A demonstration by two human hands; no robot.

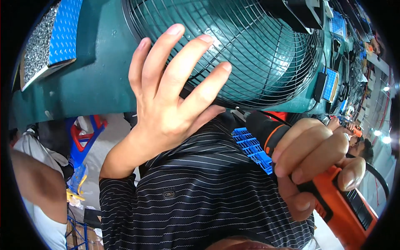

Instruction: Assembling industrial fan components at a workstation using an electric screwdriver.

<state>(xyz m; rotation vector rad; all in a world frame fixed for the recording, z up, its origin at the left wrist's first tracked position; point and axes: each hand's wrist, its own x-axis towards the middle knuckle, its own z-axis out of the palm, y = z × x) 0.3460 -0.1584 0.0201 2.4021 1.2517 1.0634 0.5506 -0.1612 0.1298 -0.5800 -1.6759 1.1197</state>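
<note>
A round black wire fan guard lies on the green work surface. Over its near left rim I have my left hand, fingers spread and stretched across the wires; whether the thumb touches the rim I cannot tell. My right hand is wrapped around an orange and black power screwdriver. Its dark nose points toward the guard's near edge, with the tip close to the rim. A cord shows beside the tool. At the guard's far right side sits a black bracket-like part.
An open blue and white box full of small metal screws stands at the far left. Further blue boxes and fan parts line the right side. Someone's arm is close on the left. A blue plastic crate sits below the table edge.
</note>
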